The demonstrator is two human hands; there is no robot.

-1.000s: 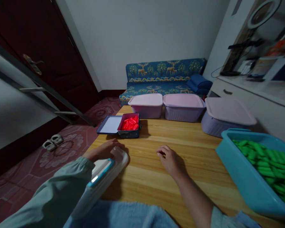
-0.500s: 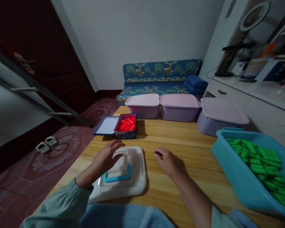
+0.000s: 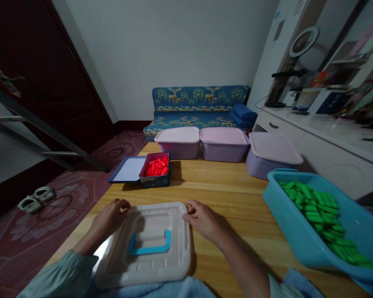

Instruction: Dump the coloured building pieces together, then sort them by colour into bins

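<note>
A translucent whitish plastic lid with a blue carrying handle lies in front of me at the near edge of the table. Whether a box sits under it, I cannot tell. My left hand has its fingers curled at the lid's far left corner. At the far right corner, my right hand closes its thumb and fingers on the edge. Beyond the lid stands an open dark tin box holding red pieces, its cover folded out to the left.
Three lilac bins with pink lids line the table's far side. A turquoise tub of green pieces stands at the right. Behind are a patterned sofa and a white cabinet. Shoes lie on the floor at left.
My left hand has gone from above the lid to its far left corner. My right hand has reached left onto the far right corner. The view has turned slightly right.
</note>
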